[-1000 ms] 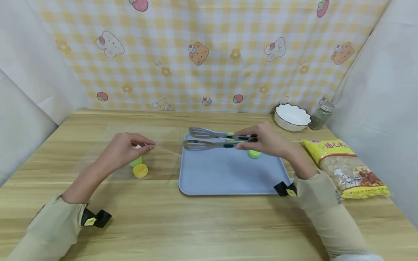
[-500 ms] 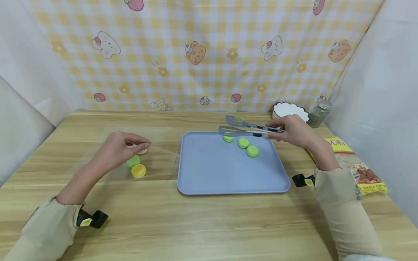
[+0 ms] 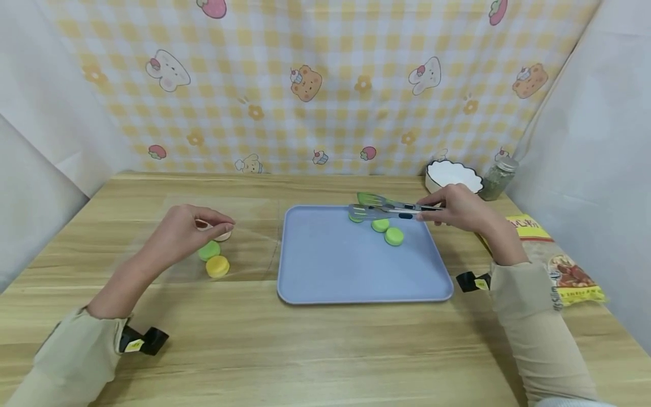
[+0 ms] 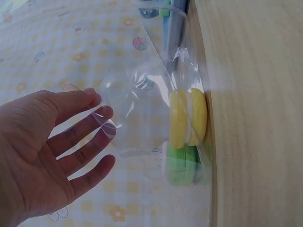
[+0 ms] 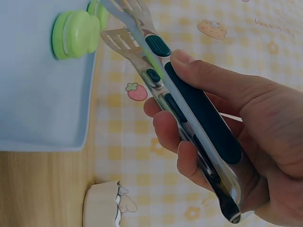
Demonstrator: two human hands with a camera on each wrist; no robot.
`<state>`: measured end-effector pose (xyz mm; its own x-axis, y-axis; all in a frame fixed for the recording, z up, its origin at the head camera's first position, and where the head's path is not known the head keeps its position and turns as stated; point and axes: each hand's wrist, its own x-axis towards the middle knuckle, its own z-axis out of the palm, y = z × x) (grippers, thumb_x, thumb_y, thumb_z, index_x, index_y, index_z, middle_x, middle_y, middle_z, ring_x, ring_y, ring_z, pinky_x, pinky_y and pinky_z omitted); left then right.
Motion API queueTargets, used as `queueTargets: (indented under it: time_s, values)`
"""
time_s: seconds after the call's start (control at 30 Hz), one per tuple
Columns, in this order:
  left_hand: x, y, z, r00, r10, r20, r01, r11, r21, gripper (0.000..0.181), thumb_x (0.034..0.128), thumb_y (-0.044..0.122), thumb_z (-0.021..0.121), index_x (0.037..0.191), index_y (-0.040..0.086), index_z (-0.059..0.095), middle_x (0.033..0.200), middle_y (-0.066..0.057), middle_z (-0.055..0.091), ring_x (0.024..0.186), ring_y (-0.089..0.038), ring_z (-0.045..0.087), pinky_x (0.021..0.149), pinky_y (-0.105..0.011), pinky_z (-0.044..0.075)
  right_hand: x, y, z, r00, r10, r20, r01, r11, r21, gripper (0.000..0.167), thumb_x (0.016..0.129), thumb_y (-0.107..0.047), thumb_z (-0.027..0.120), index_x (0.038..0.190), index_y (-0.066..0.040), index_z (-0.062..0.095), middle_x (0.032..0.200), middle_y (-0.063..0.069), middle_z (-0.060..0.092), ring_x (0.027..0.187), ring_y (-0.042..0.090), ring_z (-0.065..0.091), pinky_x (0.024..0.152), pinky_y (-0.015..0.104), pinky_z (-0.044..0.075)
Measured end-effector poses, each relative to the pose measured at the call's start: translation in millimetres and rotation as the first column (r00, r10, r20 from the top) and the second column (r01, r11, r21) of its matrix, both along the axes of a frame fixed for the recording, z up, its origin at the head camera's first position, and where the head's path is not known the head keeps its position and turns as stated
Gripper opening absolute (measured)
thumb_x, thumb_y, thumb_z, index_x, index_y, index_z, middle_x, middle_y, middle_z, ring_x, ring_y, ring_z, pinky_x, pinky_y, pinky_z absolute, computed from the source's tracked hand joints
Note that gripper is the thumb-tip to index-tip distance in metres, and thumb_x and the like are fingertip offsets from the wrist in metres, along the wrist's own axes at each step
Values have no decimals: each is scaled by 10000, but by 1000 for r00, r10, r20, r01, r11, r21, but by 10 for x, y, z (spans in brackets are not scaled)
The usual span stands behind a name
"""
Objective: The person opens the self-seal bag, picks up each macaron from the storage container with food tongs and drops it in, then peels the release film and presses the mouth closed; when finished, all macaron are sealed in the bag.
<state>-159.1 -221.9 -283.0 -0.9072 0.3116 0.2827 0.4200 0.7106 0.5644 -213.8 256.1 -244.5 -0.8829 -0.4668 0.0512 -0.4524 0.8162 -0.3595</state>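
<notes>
My left hand (image 3: pixel 183 234) pinches the rim of a clear plastic bag (image 4: pixel 130 101) between thumb and index finger, the other fingers spread. Inside or behind the film lie a yellow macaron (image 4: pixel 188 118) and a green macaron (image 4: pixel 181 165); a pale pink macaron (image 3: pixel 222 233) is partly hidden by the hand. My right hand (image 3: pixel 460 209) grips metal tongs (image 3: pixel 404 209) with dark handle pads, their slotted heads above the far edge of a blue tray (image 3: pixel 330 265). Several green macarons (image 3: pixel 394 236) sit at the tray's far right, one partly covered by the tongs.
A white scalloped bowl (image 3: pixel 450 174) and a glass jar (image 3: pixel 499 178) of dried herbs stand at the back right. A yellow pasta bag (image 3: pixel 569 265) lies partly behind the right forearm. A checked curtain (image 3: pixel 330 113) hangs behind the wooden table (image 3: pixel 305 350).
My right hand has carried the tongs rightward from over the tray's middle, then lowered them a little toward the green macarons while their arms drew closer. My left hand stays nearly still.
</notes>
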Motion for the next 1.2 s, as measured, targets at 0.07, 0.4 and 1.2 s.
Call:
queueTargets:
  time_s: [0.07, 0.4, 1.2]
  values:
    - [2, 1, -1, 1000, 7, 2, -7, 1000, 1, 159, 881, 166, 659, 941, 47, 745, 870, -56, 709, 866, -241, 643, 764, -456, 512, -8, -4, -13, 1000, -1, 6, 1, 1000, 7, 319, 832, -210, 719, 1066, 6, 692, 646, -19, 632, 543, 126, 575, 464, 287, 416]
    - [8, 13, -8, 1000, 13, -9, -13, 1000, -5, 160, 875, 160, 666, 946, 39, 743, 874, -59, 709, 868, -243, 641, 772, -460, 504, -8, -27, -33, 1000, -3, 5, 3, 1000, 5, 312, 823, -195, 727, 1059, 6, 698, 744, 44, 678, 544, 132, 581, 503, 296, 453]
    - [14, 3, -5, 997, 1, -80, -1, 1000, 1, 102, 859, 131, 681, 917, 80, 749, 888, -42, 707, 810, -206, 648, 731, -438, 520, 98, -105, 124, 983, 93, -161, -101, 994, -45, 276, 832, -193, 720, 1025, 3, 713, 669, -2, 661, 498, 92, 559, 454, 243, 434]
